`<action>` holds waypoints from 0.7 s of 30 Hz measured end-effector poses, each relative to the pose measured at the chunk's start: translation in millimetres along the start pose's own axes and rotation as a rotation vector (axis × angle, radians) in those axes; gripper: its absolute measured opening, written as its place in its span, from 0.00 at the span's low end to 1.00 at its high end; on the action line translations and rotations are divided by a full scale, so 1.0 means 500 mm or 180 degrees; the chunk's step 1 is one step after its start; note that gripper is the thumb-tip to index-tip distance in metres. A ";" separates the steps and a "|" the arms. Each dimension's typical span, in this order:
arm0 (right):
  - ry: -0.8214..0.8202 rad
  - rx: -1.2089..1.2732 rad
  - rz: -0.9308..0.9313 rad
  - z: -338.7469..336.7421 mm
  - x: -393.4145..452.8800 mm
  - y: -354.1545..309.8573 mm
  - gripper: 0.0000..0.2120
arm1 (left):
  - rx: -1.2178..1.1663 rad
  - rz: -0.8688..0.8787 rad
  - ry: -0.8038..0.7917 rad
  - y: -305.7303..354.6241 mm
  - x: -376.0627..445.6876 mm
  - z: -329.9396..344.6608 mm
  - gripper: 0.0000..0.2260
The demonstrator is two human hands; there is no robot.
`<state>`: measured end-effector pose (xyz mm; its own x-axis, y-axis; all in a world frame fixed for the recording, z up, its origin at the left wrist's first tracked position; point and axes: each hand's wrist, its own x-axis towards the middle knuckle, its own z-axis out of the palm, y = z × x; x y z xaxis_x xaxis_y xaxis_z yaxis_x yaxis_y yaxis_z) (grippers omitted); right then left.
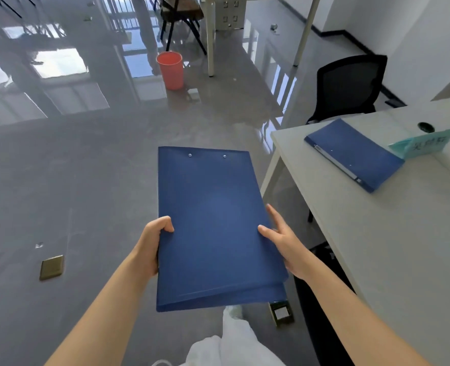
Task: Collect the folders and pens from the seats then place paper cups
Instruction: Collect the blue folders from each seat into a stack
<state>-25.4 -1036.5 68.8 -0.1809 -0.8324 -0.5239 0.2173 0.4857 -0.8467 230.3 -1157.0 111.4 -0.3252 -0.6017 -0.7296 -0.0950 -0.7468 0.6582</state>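
Glossy grey floor (86, 180) lies below both hands: left hand (152, 247) grips the stacked blue plastic folders (216, 223), right hand (284, 241) steadies them with straight fingers (lower folder could slide out).

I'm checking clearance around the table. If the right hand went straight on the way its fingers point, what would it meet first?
The right hand points up-left across the held folder, which its fingers already touch. Past that, only bare floor shows, though depth is unclear.
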 end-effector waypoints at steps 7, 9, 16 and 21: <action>0.0244 0.0090 -0.0315 -0.095 0.196 -0.141 0.26 | 0.0126 0.0104 -0.0124 0.158 0.200 0.093 0.16; 0.0210 0.0161 -0.0338 -0.127 0.250 -0.187 0.27 | 0.0197 0.0134 -0.0126 0.207 0.250 0.118 0.14; 0.0219 0.0118 -0.0275 -0.188 0.402 -0.287 0.32 | 0.0564 -0.0116 -0.0237 0.366 0.397 0.172 0.18; 0.0423 0.0296 -0.0257 -0.208 0.493 -0.333 0.30 | 0.0547 -0.0098 -0.0153 0.458 0.504 0.212 0.15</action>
<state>-206.1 -1294.7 71.1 -0.3250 -0.8221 -0.4675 0.2836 0.3869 -0.8775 27.1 -1449.5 97.8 -0.3638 -0.5619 -0.7430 -0.2636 -0.7029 0.6606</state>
